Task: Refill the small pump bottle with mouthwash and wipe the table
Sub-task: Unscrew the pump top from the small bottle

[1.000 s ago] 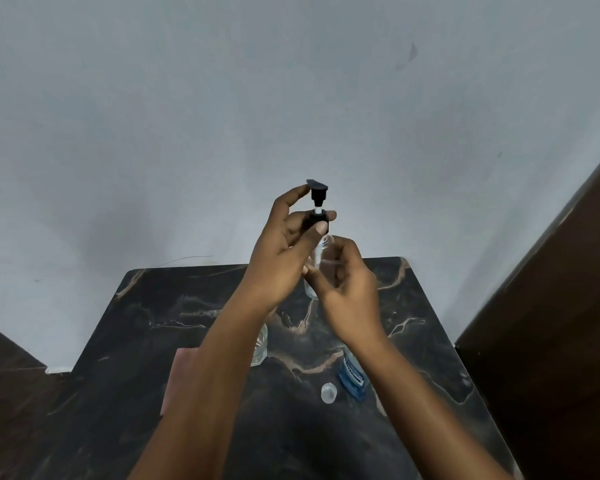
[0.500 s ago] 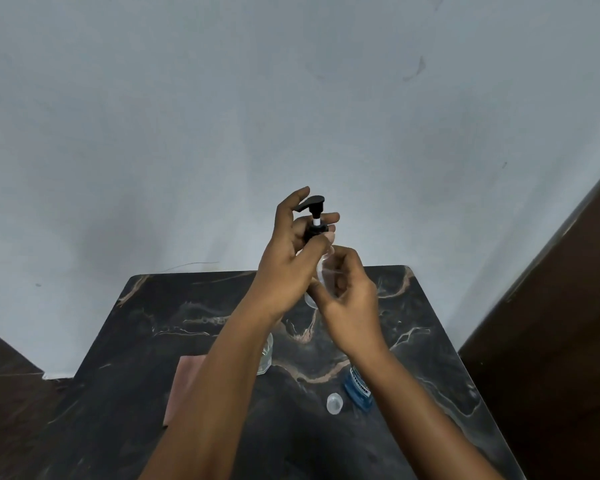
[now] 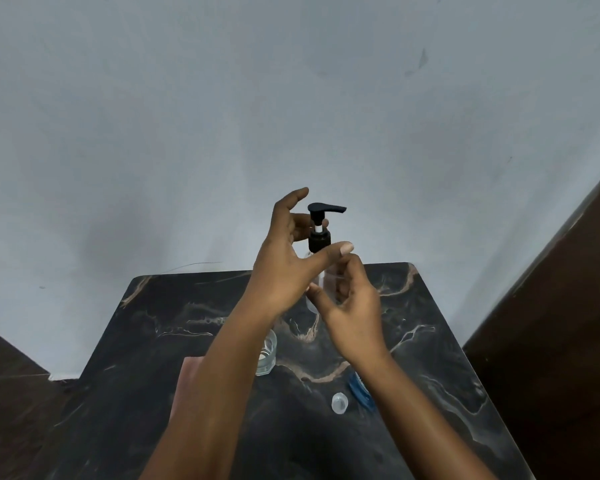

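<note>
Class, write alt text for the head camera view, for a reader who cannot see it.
Two bare hands hold a small clear pump bottle above a dark marble table: the right hand grips its body, the left hand opens around its black pump. Below lie a glass, a small clear cap, a blue bottle and a pink cloth.

My right hand [image 3: 352, 308] covers most of the clear pump bottle [image 3: 329, 277], so its fill level can't be told. My right forearm hides most of the blue mouthwash bottle [image 3: 359, 393]; my left forearm hides part of the glass [image 3: 267, 351] and the pink cloth [image 3: 184, 379].
</note>
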Motion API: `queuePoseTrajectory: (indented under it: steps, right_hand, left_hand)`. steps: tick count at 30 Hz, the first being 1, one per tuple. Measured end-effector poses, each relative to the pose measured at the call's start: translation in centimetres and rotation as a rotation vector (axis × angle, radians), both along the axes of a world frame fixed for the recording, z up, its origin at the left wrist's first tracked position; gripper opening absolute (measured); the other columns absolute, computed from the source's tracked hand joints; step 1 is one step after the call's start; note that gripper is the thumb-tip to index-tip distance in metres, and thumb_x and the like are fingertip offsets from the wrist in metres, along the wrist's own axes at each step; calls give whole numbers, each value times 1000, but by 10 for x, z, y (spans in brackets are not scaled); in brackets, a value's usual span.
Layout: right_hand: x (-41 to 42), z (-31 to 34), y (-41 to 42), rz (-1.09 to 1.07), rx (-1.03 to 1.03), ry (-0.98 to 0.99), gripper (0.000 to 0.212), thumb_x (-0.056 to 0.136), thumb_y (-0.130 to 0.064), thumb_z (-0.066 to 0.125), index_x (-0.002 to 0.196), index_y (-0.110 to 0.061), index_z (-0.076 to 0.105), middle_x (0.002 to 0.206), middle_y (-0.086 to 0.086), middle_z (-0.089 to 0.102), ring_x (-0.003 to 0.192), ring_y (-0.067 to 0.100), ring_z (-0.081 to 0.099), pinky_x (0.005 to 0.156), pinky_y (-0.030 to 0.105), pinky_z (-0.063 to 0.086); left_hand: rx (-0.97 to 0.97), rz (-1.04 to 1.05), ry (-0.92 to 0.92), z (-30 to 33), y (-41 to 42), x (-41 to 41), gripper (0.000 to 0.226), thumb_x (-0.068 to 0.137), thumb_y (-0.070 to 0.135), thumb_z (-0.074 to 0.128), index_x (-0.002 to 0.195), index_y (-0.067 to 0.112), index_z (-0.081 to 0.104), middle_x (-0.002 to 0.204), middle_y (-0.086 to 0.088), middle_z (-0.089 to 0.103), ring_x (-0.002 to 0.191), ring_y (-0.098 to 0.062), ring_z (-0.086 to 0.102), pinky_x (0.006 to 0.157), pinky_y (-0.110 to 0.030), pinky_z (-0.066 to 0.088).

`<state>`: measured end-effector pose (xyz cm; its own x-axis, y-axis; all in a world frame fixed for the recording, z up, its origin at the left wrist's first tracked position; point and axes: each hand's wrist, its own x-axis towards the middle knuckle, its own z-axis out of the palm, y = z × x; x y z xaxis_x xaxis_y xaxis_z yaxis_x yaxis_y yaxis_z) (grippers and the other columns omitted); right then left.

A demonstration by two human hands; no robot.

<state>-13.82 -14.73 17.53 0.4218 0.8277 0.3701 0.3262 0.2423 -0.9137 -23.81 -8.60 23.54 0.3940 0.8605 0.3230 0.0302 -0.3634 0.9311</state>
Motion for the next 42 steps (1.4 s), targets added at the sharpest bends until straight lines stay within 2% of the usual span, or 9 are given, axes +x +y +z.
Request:
queuePoseTrajectory:
  steps: [3,7,10,16,20,26,28,33,42]
  right_hand:
    - [3,-1,1,-10,6,15,36,80,-25,76,109,-25,54,97,-8,65,90,14,66,78,35,57]
    - [5,-1,2,-31,24,18,37,79,-26,77,108,-24,55,93,-14,63,81,6,63,71,25,53]
    - [7,-4,2,-16,25,35,39,80,-27,78,111,-21,55,101,-9,66,91,11,66,77,31,56]
    - [10,-10,-1,-15,15,29,39,79,-30,79,110,-24,55,102,-22,66,95,1,66,77,14,52]
    - [12,-17,-3,-16,-5,47,39,79,-30,79,111,-25,56,103,-21,67,97,-2,66,79,11,51]
    - [17,-25,-5,-30,-16,53,38,79,-30,79,110,-26,56,106,-17,67,101,2,66,86,22,54]
    - [18,-26,-5,-37,-25,47,39,79,-31,79,109,-27,56,108,-16,68,101,3,66,88,27,54]
    - [21,-28,-7,-45,-39,41,39,78,-32,79,109,-29,56,108,-16,68,101,3,66,88,31,56]
    - [22,-31,-7,-25,-35,49,39,78,-30,80,110,-27,57,106,-18,68,99,3,67,85,24,55]
  left_hand:
    - [-24,-77,-3,-5,-3,0,70,83,33,70,140,45,31,117,13,69,119,-2,60,107,-37,44]
    - [-31,-83,-35,-5,-2,0,61,95,14,61,142,40,32,113,9,73,114,-7,65,107,-39,45]
    - [-4,-48,-23,-2,-2,0,66,90,19,69,141,40,33,108,10,75,108,-6,68,108,-42,45]
    - [4,23,-74,7,-1,5,76,81,22,78,140,38,34,102,6,76,98,-7,70,107,-48,44]
    - [3,42,-117,15,-1,9,79,79,21,79,141,36,33,100,4,76,94,-7,71,108,-47,45]
    - [-17,-27,-225,23,-3,8,78,80,15,78,142,32,34,103,-3,76,103,-18,71,107,-50,45]
    - [-27,-50,-259,24,-3,7,77,81,12,77,142,31,34,104,-5,76,105,-20,71,105,-47,47]
    - [-69,-49,-351,26,-3,5,66,83,2,74,138,22,43,103,-6,77,104,-17,72,89,-21,55]
    - [-81,-17,-379,28,-5,5,60,83,-1,72,135,15,46,100,-6,78,101,-16,73,85,-17,54]
